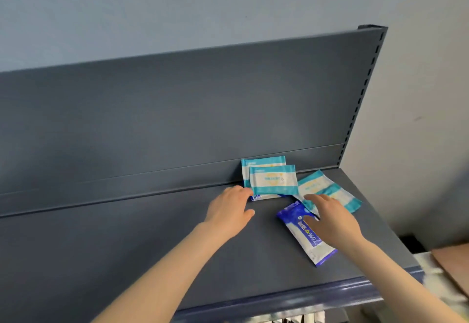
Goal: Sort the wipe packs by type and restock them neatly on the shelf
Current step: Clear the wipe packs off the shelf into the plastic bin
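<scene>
Two teal-and-white wipe packs (pixel 272 179) stand leaning against the back panel of the grey shelf (pixel 127 234). Beneath them lies a blue pack (pixel 264 197), mostly hidden. Two more teal packs (pixel 327 190) lie flat to the right. A blue-and-white pack marked 75% (pixel 308 239) lies flat in front. My left hand (pixel 229 209) touches the lower left corner of the standing teal packs, fingers relaxed. My right hand (pixel 330 217) rests over the blue pack and the flat teal packs, fingers extended.
The shelf's back panel (pixel 177 109) rises behind the packs, with a slotted upright (pixel 365 89) at the right end. The shelf front edge (pixel 304 297) runs along the bottom. A cardboard box (pixel 451 264) sits lower right. The shelf's left part holds nothing.
</scene>
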